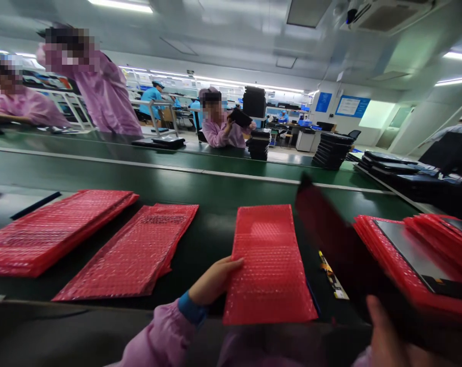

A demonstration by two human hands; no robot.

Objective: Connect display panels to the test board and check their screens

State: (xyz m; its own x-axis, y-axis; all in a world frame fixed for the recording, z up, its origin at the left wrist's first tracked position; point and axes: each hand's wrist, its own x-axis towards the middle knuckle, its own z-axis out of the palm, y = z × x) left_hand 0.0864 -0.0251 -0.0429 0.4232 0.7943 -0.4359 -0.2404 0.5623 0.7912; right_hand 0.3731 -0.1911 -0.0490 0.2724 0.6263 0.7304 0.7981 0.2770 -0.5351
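My left hand [215,280] is closed on the left edge of a red bubble-wrap pouch [267,270], thumb on top, near the bench's front edge. At the lower right my right hand [387,334] grips a dark flat panel [345,244], smeared by motion and tilted upward. Between the pouch and the panel lies a narrow circuit strip [333,278] with yellow and white parts. To the right, a screen panel [418,255] rests on a stack of red pouches [368,229]. The fingertips under the pouch are hidden.
Two piles of red bubble pouches, a larger one [58,229] and a smaller one [135,250], lie to my left. Beyond the pale divider strip [200,171], co-workers in pink sit or stand. Black tray stacks [332,150] stand at the far side.
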